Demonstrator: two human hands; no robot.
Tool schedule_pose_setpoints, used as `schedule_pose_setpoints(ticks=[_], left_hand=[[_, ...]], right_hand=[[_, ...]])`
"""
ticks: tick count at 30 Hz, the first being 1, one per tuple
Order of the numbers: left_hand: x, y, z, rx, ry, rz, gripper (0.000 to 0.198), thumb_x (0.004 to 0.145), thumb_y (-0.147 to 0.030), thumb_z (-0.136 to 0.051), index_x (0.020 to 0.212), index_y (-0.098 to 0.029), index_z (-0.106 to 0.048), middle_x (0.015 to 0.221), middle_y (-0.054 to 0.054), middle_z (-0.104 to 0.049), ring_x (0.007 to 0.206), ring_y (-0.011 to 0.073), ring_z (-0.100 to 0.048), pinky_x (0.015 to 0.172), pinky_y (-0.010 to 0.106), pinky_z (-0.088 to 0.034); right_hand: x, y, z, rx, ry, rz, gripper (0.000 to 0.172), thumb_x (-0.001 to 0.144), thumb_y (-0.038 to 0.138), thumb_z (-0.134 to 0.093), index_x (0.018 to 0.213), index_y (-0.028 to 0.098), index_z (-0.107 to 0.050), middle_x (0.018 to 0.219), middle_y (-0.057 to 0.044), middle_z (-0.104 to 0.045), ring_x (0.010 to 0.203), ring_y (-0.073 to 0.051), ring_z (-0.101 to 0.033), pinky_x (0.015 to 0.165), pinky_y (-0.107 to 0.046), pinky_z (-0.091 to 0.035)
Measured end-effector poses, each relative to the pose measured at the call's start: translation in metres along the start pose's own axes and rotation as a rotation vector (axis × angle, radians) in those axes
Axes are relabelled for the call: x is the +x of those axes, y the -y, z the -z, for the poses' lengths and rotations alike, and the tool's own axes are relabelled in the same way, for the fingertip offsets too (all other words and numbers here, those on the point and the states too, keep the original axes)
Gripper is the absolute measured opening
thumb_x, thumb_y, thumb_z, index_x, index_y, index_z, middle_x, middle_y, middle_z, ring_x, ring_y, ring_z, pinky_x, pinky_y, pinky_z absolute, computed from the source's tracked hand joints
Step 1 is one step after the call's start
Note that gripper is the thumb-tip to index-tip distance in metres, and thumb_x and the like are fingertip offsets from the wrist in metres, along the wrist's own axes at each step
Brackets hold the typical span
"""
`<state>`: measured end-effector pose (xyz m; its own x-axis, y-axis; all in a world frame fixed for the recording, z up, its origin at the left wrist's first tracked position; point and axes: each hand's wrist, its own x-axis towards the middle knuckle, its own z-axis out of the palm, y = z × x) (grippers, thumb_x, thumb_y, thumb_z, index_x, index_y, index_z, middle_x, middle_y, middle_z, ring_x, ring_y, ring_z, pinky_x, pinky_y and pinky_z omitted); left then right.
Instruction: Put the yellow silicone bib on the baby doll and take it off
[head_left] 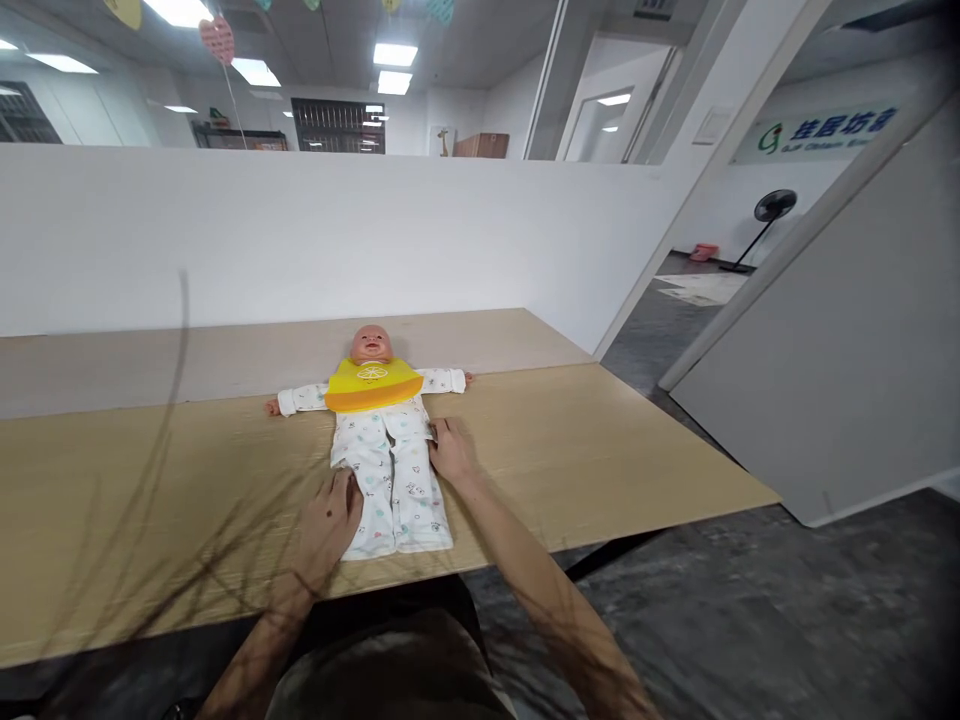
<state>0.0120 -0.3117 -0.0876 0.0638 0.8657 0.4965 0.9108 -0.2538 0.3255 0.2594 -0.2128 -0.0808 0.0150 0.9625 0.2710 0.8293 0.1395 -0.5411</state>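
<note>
A baby doll (373,345) lies face up on the wooden table (570,450), arms spread to both sides. It wears a yellow bib (373,388) with an orange lower edge, a white patterned shirt (411,420) and matching trousers (415,490). My left hand (330,520) rests at the left edge of the trousers, its bent fingers pressed on the cloth around the thigh. At the doll's right hip as I see it, my right hand (452,452) has its fingers curled at the shirt's hem. The fingertips of both hands are partly hidden.
A low white partition (300,240) with glass above stands behind the table. The table's near edge runs just in front of my body. To the right are a grey panel (825,330), an open doorway, a black standing fan (775,206) and a pink bin (703,252).
</note>
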Motion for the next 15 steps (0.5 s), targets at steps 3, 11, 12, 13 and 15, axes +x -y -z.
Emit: schedule_pose_setpoints(ticks=[3,11,12,13,15], left_hand=[[0.002,0.005,-0.003,-0.143,-0.035,0.027,0.037,0.097,-0.034,-0.040,0.127,-0.028,-0.060,0.129,0.010,-0.072,0.119,0.0274,-0.068,0.105,0.043,-0.054],[0.025,0.016,-0.009,0.151,0.040,0.063,0.034,0.092,-0.014,-0.039,0.110,-0.026,-0.065,0.127,0.007,-0.073,0.130,0.0269,-0.061,0.113,0.041,-0.047],[0.027,0.016,-0.009,0.203,0.068,0.071,0.034,0.091,-0.012,-0.040,0.107,-0.025,-0.066,0.128,0.008,-0.073,0.131,0.0283,-0.060,0.113,0.042,-0.047],[0.029,0.016,-0.009,0.241,0.090,0.075,0.032,0.091,-0.013,-0.041,0.106,-0.024,-0.067,0.129,0.009,-0.073,0.134,0.0306,-0.058,0.113,0.044,-0.046],[0.029,0.015,-0.009,0.279,0.108,0.070,0.029,0.093,-0.018,-0.044,0.107,-0.024,-0.069,0.132,0.010,-0.072,0.141,0.0362,-0.052,0.117,0.050,-0.042]], right_hand=[[0.000,0.000,0.001,0.005,0.004,0.007,0.036,0.097,0.013,-0.054,0.133,0.015,-0.060,0.137,-0.014,-0.061,0.123,-0.024,-0.061,0.100,-0.029,-0.044],[0.000,0.004,0.002,-0.111,0.008,-0.061,0.034,0.099,0.019,-0.053,0.133,0.015,-0.058,0.136,-0.016,-0.061,0.124,-0.026,-0.060,0.092,-0.031,-0.045],[0.001,0.004,0.001,-0.124,0.006,-0.065,0.034,0.099,0.018,-0.052,0.132,0.015,-0.057,0.135,-0.016,-0.061,0.124,-0.027,-0.059,0.091,-0.031,-0.045],[0.001,0.005,0.001,-0.134,0.000,-0.063,0.034,0.098,0.017,-0.051,0.131,0.015,-0.057,0.135,-0.016,-0.061,0.124,-0.027,-0.059,0.091,-0.032,-0.045],[0.002,0.004,0.000,-0.144,-0.005,-0.064,0.034,0.098,0.015,-0.049,0.131,0.016,-0.057,0.134,-0.016,-0.061,0.122,-0.026,-0.060,0.089,-0.032,-0.045]])
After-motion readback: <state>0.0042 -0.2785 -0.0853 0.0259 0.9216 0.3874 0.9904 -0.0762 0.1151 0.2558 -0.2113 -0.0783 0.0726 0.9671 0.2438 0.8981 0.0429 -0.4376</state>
